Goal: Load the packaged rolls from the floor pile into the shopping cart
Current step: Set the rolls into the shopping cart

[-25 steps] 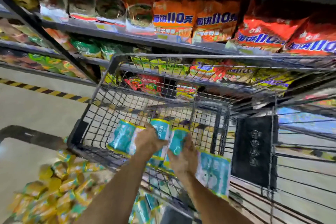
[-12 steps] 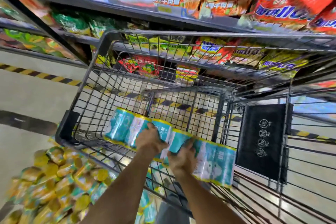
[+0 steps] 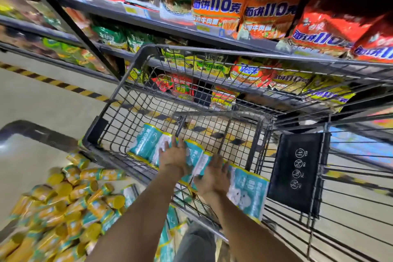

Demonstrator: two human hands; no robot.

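Packaged rolls [image 3: 144, 144] in cart [image 3: 255, 54] under flat left hand [image 3: 173, 155], right hand [image 3: 212, 173]; bags [image 3: 217, 6] read "110克".

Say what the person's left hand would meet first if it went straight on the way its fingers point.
Probably the dark wire divider inside the shopping cart, just beyond the fingertips of the left hand; depth is unclear.

The pale floor [image 3: 42, 100] carries a black-and-yellow hazard stripe [image 3: 53, 81] along the foot of the shelves [image 3: 148, 25]. A loose pile of packaged rolls [image 3: 63, 202] in yellow and teal wrap lies on it just beside the shopping cart [image 3: 131, 70]. The cart stands on the same floor with a row of teal-wrapped rolls [image 3: 144, 142] low in its wire basket, and the shelves behind hold orange and red noodle bags [image 3: 217, 6].
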